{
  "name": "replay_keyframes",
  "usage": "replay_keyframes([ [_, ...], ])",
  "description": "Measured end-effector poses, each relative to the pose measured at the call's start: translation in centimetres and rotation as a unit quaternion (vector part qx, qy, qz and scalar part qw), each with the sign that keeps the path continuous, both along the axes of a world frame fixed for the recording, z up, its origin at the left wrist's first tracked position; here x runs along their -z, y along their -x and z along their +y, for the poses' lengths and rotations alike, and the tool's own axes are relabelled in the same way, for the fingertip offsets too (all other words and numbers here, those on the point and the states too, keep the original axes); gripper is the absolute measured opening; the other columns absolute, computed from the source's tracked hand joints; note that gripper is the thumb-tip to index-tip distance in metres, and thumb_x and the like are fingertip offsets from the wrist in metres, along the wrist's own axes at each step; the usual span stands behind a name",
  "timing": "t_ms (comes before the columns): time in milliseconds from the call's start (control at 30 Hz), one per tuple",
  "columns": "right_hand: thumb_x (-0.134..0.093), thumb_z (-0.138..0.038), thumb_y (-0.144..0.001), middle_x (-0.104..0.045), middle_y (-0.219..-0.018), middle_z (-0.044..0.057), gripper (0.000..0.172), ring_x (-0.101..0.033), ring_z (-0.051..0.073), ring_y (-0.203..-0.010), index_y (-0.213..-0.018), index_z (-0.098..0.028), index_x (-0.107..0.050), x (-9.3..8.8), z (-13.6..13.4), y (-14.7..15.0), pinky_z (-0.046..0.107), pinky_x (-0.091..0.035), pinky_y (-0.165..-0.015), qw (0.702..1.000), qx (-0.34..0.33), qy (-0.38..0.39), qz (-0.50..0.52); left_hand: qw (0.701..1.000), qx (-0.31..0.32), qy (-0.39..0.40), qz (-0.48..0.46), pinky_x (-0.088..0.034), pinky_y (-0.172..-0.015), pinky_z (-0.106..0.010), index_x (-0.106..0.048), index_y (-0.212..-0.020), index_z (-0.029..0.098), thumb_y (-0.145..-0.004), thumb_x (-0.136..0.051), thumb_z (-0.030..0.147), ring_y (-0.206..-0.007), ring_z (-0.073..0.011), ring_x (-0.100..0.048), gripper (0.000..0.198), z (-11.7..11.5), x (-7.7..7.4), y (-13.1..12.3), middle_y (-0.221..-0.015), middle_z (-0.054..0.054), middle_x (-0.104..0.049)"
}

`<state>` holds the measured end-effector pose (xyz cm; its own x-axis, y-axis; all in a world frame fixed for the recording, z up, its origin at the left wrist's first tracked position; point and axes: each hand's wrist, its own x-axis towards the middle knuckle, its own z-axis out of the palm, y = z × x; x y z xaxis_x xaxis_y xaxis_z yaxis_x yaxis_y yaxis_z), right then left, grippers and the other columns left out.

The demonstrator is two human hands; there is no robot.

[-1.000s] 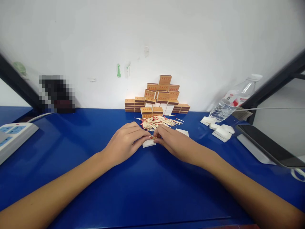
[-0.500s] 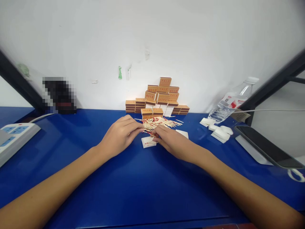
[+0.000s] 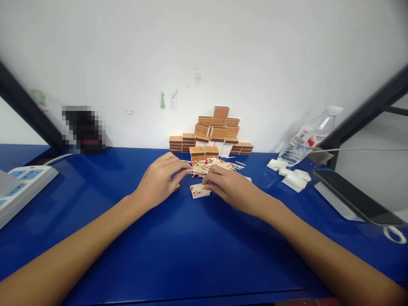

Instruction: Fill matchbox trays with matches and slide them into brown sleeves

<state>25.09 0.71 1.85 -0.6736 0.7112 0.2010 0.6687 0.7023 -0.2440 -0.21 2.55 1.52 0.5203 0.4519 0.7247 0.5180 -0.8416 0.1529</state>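
A small white matchbox tray [image 3: 200, 191] with a few red-tipped matches in it lies on the blue table [image 3: 191, 255]. My right hand [image 3: 228, 186] rests just right of the tray, fingers curled, fingertips at its edge. My left hand [image 3: 161, 180] sits left of it, fingers bent and reaching toward the loose pile of matches [image 3: 213, 165] behind the tray. A brown edge, perhaps a box sleeve [image 3: 177, 187], shows under the left fingers. Whether either hand pinches matches is hidden.
Stacked orange matchboxes [image 3: 216, 131] stand against the white wall. Several empty white trays [image 3: 291, 176] lie at the right near a tilted water bottle [image 3: 307, 138] and a phone [image 3: 357, 197]. A power strip [image 3: 22, 187] sits at the left edge.
Both hands drew apart from a joined pinch over the tray; the tray now lies uncovered between them with matches in it. The view shifted slightly.
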Motion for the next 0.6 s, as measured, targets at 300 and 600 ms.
replay_keyframes([
  [300, -0.059, -0.031, -0.104, -0.069, -0.101, 0.006, 0.012, -0.063, 0.021, -0.088, -0.108, -0.021, -0.063, -0.2, -0.4, -1.0, 0.034, -0.047, -0.077, 0.998, 0.029, 0.050, 0.008, 1.000, -0.004, 0.012, -0.021, -0.053, -0.081, -0.036, -0.072, -0.102, 0.018, -0.103, -0.061, 0.023, -0.084, -0.0190, -0.063, 0.012, -0.4, 0.3, -0.3, -0.091, -0.005, -0.076],
  [600, -0.059, -0.025, -0.103, -0.070, -0.091, 0.004, 0.011, -0.062, 0.019, -0.080, -0.094, -0.021, -0.062, -0.1, -0.3, -1.2, 0.031, -0.043, -0.071, 0.997, 0.033, 0.071, 0.014, 0.998, -0.015, 0.036, -0.058, -0.056, -0.081, -0.034, -0.073, -0.100, 0.019, -0.101, -0.065, 0.024, -0.087, -0.0180, -0.066, 0.009, -1.0, 0.2, -0.8, -0.093, -0.004, -0.078],
])
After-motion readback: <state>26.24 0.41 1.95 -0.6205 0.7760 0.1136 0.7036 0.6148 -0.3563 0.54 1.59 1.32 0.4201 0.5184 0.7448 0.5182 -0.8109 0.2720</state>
